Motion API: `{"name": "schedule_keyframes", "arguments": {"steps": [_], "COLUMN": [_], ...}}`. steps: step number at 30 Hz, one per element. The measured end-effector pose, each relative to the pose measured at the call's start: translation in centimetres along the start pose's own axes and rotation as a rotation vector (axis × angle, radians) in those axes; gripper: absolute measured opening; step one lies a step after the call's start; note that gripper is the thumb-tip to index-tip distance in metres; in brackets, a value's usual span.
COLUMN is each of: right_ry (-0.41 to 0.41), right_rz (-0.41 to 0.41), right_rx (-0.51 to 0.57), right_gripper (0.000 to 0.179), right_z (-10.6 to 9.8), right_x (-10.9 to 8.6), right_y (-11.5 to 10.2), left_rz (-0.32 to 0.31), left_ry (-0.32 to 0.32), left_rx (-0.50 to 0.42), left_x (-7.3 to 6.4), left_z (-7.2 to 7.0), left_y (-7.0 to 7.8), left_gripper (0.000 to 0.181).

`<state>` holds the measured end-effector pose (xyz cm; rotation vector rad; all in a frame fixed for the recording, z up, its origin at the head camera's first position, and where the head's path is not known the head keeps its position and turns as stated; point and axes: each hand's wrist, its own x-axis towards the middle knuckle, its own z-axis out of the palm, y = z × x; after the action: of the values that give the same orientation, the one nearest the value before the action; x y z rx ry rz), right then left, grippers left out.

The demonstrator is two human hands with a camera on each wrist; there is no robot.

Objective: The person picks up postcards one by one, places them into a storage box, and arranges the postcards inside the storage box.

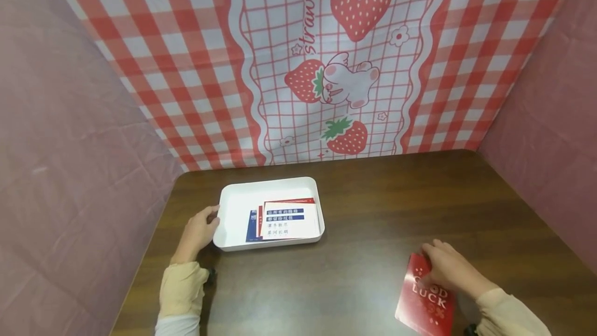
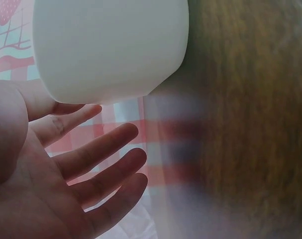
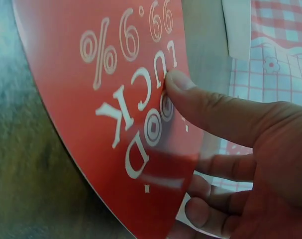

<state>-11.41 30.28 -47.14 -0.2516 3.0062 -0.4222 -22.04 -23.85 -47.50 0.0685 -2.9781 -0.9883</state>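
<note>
At the right front of the table, my right hand pinches a red card printed "GOOD LUCK". In the right wrist view the thumb presses on the printed face of the card, which bends, and the other fingers are partly hidden behind its edge. My left hand is at the left side of a white tray, its fingertips at the rim. The left wrist view shows its fingers spread and nearly straight beside the tray wall. Inside the tray lie overlapping cards, a white one with blue bands on top.
Beneath the white card, red and blue cards stick out at the left. The brown wooden table meets a red-checked strawberry cloth at the back. Pink cloth walls stand at both sides.
</note>
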Motion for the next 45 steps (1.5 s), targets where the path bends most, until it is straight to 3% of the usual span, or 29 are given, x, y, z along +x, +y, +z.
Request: {"name": "schedule_keyframes", "arguments": {"steps": [5, 10, 20, 34, 45], "right_ry": [-0.023, -0.029, -0.128, -0.173, -0.198], "right_rz": [-0.003, -0.011, -0.099, -0.129, -0.133], "right_rx": [0.013, 0.049, 0.215, 0.319, 0.389], "right_gripper": [0.057, 0.039, 0.022, 0.012, 0.015], "right_z": [-0.2, -0.2, -0.9, -2.2, -2.7], "right_x": [0.4, 0.7, 0.9, 1.3, 1.6], "right_y": [0.3, 0.7, 1.7, 2.6, 2.7], "left_rz": [-0.009, -0.001, 0.015, 0.025, 0.027], "left_ry": [-0.013, -0.01, -0.002, -0.006, 0.009], "left_rx": [0.003, 0.006, 0.008, 0.035, 0.047], "left_x": [0.2, 0.3, 0.2, 0.3, 0.2], "left_z": [0.1, 0.1, 0.0, -0.3, -0.1], "left_y": [0.0, 0.0, 0.4, 0.2, -0.2], "left_gripper": [0.043, 0.043, 0.042, 0.044, 0.044]}}
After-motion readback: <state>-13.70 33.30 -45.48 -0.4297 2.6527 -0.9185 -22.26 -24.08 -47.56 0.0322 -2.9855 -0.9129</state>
